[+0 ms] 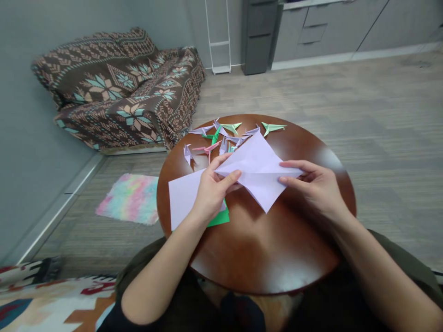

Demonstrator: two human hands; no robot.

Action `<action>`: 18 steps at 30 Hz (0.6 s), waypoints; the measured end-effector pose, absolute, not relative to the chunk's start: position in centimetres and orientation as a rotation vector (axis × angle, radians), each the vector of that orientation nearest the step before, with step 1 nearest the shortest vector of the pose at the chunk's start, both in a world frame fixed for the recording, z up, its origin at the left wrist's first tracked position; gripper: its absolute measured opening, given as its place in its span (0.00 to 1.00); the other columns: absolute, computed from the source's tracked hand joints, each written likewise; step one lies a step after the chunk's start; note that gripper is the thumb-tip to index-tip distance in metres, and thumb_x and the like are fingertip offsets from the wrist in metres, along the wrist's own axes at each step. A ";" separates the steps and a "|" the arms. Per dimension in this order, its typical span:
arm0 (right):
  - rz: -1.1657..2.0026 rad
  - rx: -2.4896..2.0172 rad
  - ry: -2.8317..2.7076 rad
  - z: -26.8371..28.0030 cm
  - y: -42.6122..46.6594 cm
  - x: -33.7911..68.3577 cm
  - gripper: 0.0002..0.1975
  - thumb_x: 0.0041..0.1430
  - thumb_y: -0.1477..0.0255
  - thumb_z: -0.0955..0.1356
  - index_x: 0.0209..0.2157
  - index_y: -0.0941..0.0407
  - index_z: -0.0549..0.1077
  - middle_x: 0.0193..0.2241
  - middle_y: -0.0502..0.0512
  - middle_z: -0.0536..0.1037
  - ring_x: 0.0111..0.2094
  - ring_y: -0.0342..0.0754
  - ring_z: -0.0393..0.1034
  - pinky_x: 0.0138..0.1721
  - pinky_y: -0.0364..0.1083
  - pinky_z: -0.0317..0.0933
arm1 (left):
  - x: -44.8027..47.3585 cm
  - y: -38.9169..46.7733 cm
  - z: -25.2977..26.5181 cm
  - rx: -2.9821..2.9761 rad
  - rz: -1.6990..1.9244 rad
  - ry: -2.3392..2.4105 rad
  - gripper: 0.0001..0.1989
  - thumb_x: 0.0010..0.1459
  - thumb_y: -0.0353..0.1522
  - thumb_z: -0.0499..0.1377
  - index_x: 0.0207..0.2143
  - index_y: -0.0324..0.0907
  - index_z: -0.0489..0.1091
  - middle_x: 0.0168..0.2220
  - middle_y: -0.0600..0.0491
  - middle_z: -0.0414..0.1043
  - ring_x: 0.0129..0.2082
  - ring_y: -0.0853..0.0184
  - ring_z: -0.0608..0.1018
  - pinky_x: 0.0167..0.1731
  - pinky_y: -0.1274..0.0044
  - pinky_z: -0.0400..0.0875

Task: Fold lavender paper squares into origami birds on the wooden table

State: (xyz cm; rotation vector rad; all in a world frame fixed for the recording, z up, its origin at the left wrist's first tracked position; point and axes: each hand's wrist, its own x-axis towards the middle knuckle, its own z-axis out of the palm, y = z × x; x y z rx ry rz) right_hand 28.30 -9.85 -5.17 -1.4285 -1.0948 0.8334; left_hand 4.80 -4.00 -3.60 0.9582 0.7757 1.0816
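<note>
A creased lavender sheet of origami paper [259,161] is held up over the table, one corner toward me and a fold line running across its middle. My left hand [216,184] pinches its left corner between thumb and fingers. At the right corner, my right hand [314,184] grips it, thumb and index finger pressed on the paper. Under my left wrist lies a stack of flat paper, a lavender sheet [185,196] over a green sheet [220,217]. Behind the held paper sit several folded paper cranes, among them a pink one [208,148] and a light green one [272,128].
The round brown wooden table [249,258] stands close before my knees. A sofa [128,92] under a patterned cover is at the back left, with a pastel fluffy rug [128,198] on the floor near it. Grey cabinets [318,32] line the far wall.
</note>
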 end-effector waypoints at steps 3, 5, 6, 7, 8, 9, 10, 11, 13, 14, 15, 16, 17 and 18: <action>0.843 -1.414 -1.047 -5.4 -9.8 28.6 0.21 0.44 0.67 0.82 0.43 0.55 0.85 0.26 0.49 0.80 0.24 0.42 0.66 0.25 0.42 0.60 | 4.6 -4.0 -3.7 0.923 1.048 0.780 0.30 0.47 0.30 0.74 0.53 0.45 0.70 0.44 0.52 0.81 0.39 0.66 0.83 0.40 0.74 0.81; 0.798 -1.398 -0.985 -5.6 -9.7 28.7 0.20 0.43 0.69 0.82 0.41 0.55 0.86 0.26 0.49 0.81 0.26 0.43 0.69 0.27 0.42 0.64 | 4.5 -3.9 -3.9 0.920 1.041 0.774 0.34 0.47 0.28 0.73 0.57 0.46 0.68 0.39 0.53 0.81 0.37 0.66 0.83 0.41 0.74 0.80; 0.780 -1.386 -0.952 -5.7 -9.7 28.7 0.19 0.43 0.70 0.82 0.40 0.54 0.86 0.26 0.49 0.82 0.26 0.44 0.71 0.29 0.43 0.66 | 4.5 -3.9 -4.0 0.931 1.046 0.767 0.37 0.48 0.28 0.73 0.59 0.48 0.67 0.39 0.53 0.82 0.37 0.65 0.83 0.41 0.74 0.80; 0.767 -1.375 -0.922 -5.8 -9.7 28.7 0.18 0.43 0.70 0.82 0.40 0.54 0.86 0.27 0.49 0.82 0.27 0.44 0.72 0.31 0.43 0.67 | 4.5 -3.8 -4.1 0.948 1.055 0.758 0.39 0.48 0.28 0.73 0.62 0.49 0.65 0.41 0.53 0.82 0.38 0.64 0.83 0.42 0.74 0.80; 0.757 -1.366 -0.897 -5.8 -9.7 28.7 0.18 0.43 0.71 0.82 0.39 0.53 0.86 0.26 0.49 0.83 0.28 0.44 0.73 0.32 0.43 0.68 | 4.6 -3.8 -4.3 0.969 1.073 0.749 0.42 0.49 0.29 0.73 0.64 0.52 0.63 0.44 0.52 0.82 0.39 0.63 0.84 0.42 0.73 0.80; 0.748 -1.362 -0.884 -5.7 -9.8 28.6 0.17 0.43 0.71 0.82 0.39 0.53 0.86 0.26 0.49 0.83 0.28 0.44 0.73 0.32 0.43 0.69 | 4.7 -3.7 -4.4 0.990 1.098 0.742 0.44 0.49 0.30 0.73 0.66 0.54 0.60 0.50 0.50 0.80 0.41 0.62 0.84 0.43 0.72 0.80; 0.730 -1.366 -0.885 -5.6 -9.8 28.4 0.17 0.44 0.71 0.82 0.39 0.52 0.86 0.24 0.48 0.82 0.27 0.44 0.72 0.32 0.43 0.68 | 4.8 -3.7 -4.4 1.012 1.124 0.740 0.45 0.50 0.32 0.73 0.67 0.56 0.59 0.56 0.49 0.78 0.43 0.61 0.83 0.43 0.71 0.81; 0.702 -1.375 -0.895 -5.5 -9.9 28.3 0.17 0.44 0.71 0.82 0.39 0.52 0.86 0.23 0.48 0.81 0.26 0.44 0.71 0.30 0.43 0.67 | 4.9 -3.6 -4.5 1.035 1.145 0.741 0.45 0.51 0.33 0.73 0.67 0.58 0.58 0.60 0.49 0.74 0.45 0.60 0.83 0.43 0.70 0.81; 0.642 -1.394 -0.938 -5.1 -10.2 27.9 0.17 0.45 0.71 0.82 0.39 0.51 0.86 0.20 0.46 0.78 0.23 0.43 0.68 0.26 0.42 0.64 | 5.0 -3.5 -4.7 1.092 1.169 0.737 0.44 0.51 0.34 0.73 0.67 0.58 0.60 0.66 0.48 0.68 0.49 0.57 0.82 0.44 0.67 0.82; 0.617 -1.403 -0.964 -4.9 -10.3 27.7 0.16 0.45 0.71 0.82 0.40 0.51 0.86 0.20 0.46 0.78 0.23 0.43 0.68 0.26 0.42 0.63 | 5.0 -3.4 -4.8 1.124 1.177 0.730 0.44 0.50 0.34 0.74 0.66 0.56 0.61 0.67 0.48 0.67 0.51 0.56 0.81 0.45 0.66 0.82; 0.599 -1.416 -0.989 -4.7 -10.4 27.5 0.16 0.46 0.71 0.82 0.40 0.51 0.86 0.21 0.47 0.79 0.23 0.43 0.68 0.26 0.42 0.63 | 5.0 -3.3 -5.0 1.155 1.187 0.723 0.43 0.49 0.34 0.75 0.65 0.55 0.62 0.67 0.48 0.67 0.53 0.54 0.81 0.47 0.66 0.81; 0.582 -1.430 -1.007 -4.6 -10.4 27.4 0.16 0.46 0.71 0.81 0.40 0.51 0.86 0.22 0.47 0.80 0.23 0.43 0.69 0.26 0.43 0.64 | 5.0 -3.2 -5.1 1.181 1.200 0.720 0.43 0.47 0.34 0.76 0.64 0.53 0.64 0.66 0.47 0.68 0.54 0.54 0.80 0.48 0.66 0.80; 0.568 -1.445 -1.022 -4.5 -10.5 27.3 0.16 0.46 0.71 0.81 0.40 0.51 0.86 0.23 0.48 0.82 0.24 0.44 0.71 0.27 0.43 0.65 | 4.9 -3.1 -5.2 1.201 1.213 0.725 0.41 0.46 0.34 0.76 0.62 0.51 0.66 0.64 0.47 0.70 0.54 0.54 0.80 0.49 0.66 0.79; 0.559 -1.458 -1.034 -4.5 -10.5 27.3 0.16 0.46 0.71 0.81 0.40 0.51 0.86 0.25 0.49 0.83 0.26 0.45 0.73 0.28 0.43 0.66 | 4.8 -3.0 -5.3 1.215 1.216 0.738 0.38 0.46 0.33 0.76 0.59 0.49 0.69 0.60 0.47 0.74 0.53 0.55 0.80 0.50 0.67 0.79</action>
